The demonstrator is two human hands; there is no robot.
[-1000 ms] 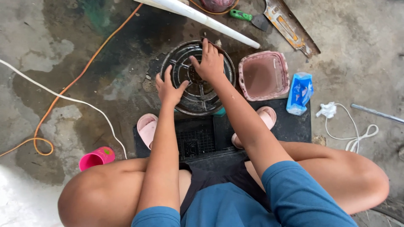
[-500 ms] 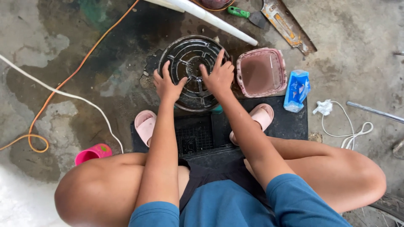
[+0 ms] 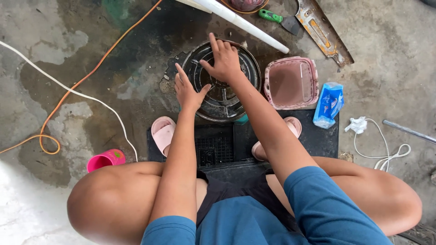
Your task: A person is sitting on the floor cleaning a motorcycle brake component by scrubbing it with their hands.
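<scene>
On the wet concrete floor (image 3: 399, 59), a round dark metal grille (image 3: 222, 88) was seen lying flat before the squatting person's feet. Compared with half a second earlier, the right hand (image 3: 223, 61) had been moved up onto the grille's centre, fingers spread flat, gripping nothing; the left hand (image 3: 187, 90) was kept open against the left rim. A white pipe (image 3: 245, 22) lay just beyond; a pink tub (image 3: 290, 83), blue packet (image 3: 329, 104) and pink cup (image 3: 105, 159) were noted nearby.
</scene>
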